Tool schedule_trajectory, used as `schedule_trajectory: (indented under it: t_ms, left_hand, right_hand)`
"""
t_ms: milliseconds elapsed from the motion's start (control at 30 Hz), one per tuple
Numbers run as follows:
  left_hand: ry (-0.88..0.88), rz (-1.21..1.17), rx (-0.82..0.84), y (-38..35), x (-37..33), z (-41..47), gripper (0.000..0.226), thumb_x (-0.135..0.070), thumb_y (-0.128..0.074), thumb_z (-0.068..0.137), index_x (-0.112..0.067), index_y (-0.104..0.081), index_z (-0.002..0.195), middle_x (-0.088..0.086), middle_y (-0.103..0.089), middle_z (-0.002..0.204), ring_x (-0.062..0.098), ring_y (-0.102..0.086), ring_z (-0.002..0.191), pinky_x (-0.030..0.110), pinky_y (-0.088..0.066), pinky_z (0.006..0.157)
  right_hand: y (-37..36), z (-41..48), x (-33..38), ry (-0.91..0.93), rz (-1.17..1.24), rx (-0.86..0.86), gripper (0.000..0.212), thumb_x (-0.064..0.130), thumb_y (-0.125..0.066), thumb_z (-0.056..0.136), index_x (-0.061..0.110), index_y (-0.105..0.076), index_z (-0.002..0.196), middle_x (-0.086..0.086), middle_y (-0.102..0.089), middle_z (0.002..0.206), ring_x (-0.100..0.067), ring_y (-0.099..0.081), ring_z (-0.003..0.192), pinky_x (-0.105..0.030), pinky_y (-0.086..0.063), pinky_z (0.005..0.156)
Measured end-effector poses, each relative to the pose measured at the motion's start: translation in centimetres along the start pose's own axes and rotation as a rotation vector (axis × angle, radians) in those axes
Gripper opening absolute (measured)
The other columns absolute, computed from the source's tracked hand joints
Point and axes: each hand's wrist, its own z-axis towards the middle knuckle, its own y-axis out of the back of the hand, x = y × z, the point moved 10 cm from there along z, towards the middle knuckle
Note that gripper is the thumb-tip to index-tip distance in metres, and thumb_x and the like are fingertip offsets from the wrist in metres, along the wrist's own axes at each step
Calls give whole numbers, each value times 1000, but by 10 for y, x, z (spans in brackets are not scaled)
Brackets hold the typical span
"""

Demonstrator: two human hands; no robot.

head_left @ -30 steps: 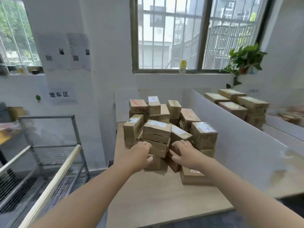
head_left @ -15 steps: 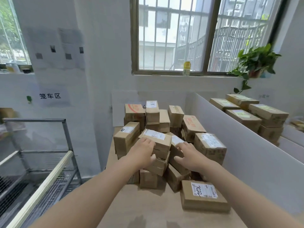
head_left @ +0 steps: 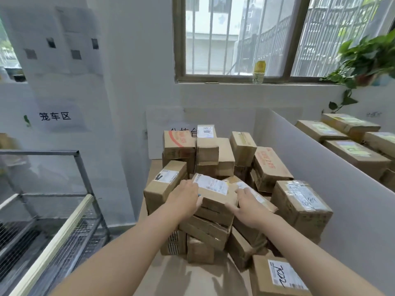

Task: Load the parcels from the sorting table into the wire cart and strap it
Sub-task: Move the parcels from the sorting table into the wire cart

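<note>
A heap of brown cardboard parcels point(head_left: 222, 159) is piled on the wooden sorting table point(head_left: 198, 278). At the front top of the heap lies a parcel with a white label point(head_left: 213, 193). My left hand point(head_left: 184, 201) grips its left end and my right hand point(head_left: 246, 205) grips its right end, thumbs on the near face. The wire cart point(head_left: 64, 227) stands to the left of the table, its metal frame and mesh floor showing. A flat parcel marked 7022 point(head_left: 277, 276) lies at the table's front right.
A white partition wall point(head_left: 333, 174) runs along the table's right side, with more parcels point(head_left: 350, 142) stacked behind it. A bottle point(head_left: 259, 72) and a potted plant point(head_left: 363, 58) sit on the windowsill. A pillar with paper signs point(head_left: 55, 116) stands behind the cart.
I have come closer to the heap. Both hands rose from the lower front parcels to the labelled parcel on top and closed on its two ends.
</note>
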Motion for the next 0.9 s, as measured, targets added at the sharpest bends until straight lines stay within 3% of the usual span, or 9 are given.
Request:
schedule_trajectory:
  t_ms: [200, 300, 500, 567, 633, 800, 900]
  left_hand:
    - [213, -273, -49, -27, -2, 20, 42, -38, -36, 104, -11, -41, 136, 5, -44, 136, 21, -37, 126, 33, -42, 94]
    - [386, -376, -205, -25, 2, 23, 41, -35, -39, 104, -12, -42, 137, 4, -44, 138, 20, -32, 132, 35, -41, 100]
    - [648, -98, -221, -34, 2, 23, 53, -46, -43, 100, -12, -44, 141, 6, -48, 141, 25, -41, 132, 39, -29, 115]
    - [743, -142, -201, -35, 3, 22, 56, -47, -49, 97, -10, -44, 139, 10, -49, 140, 27, -43, 128, 37, -36, 109]
    - [815, -196, -189, -34, 5, 20, 59, -50, -56, 93, -8, -47, 134, 13, -48, 136, 28, -42, 125, 37, -41, 104]
    - [841, -380, -272, -7, 5, 5, 58, -48, -63, 90, -7, -54, 129, 16, -39, 136, 32, -33, 128, 40, -39, 101]
    - [781, -510, -403, 31, -7, -4, 50, -40, -64, 91, -9, -56, 130, 13, -39, 135, 31, -37, 127, 39, -40, 98]
  right_hand:
    - [-24, 20, -26, -61, 282, 28, 78, 46, -47, 100, 13, -4, 155, -6, -20, 151, -27, -32, 138, -37, -29, 111]
    - [-37, 24, -34, -40, 503, 71, 75, 43, -48, 101, 14, -5, 156, 8, -25, 154, -20, -25, 145, -31, -22, 116]
    - [-66, 34, -55, -118, 630, 202, 78, 58, -41, 98, 6, -21, 153, -5, -38, 154, -23, -39, 139, -22, -28, 101]
    - [-72, 38, -59, -133, 717, 216, 79, 60, -44, 95, 8, -25, 151, -6, -44, 149, -24, -46, 132, -32, -38, 109]
    - [-70, 37, -61, -142, 764, 194, 73, 58, -44, 96, 11, -29, 150, -5, -48, 145, -24, -50, 127, -43, -46, 106]
    - [-43, 31, -60, -12, 854, 53, 58, 48, -42, 101, 22, -30, 151, 3, -43, 150, -20, -40, 137, -39, -33, 115]
    - [-16, 28, -63, -3, 887, -2, 55, 53, -40, 99, 27, -33, 147, 1, -47, 141, -20, -45, 130, -46, -38, 111]
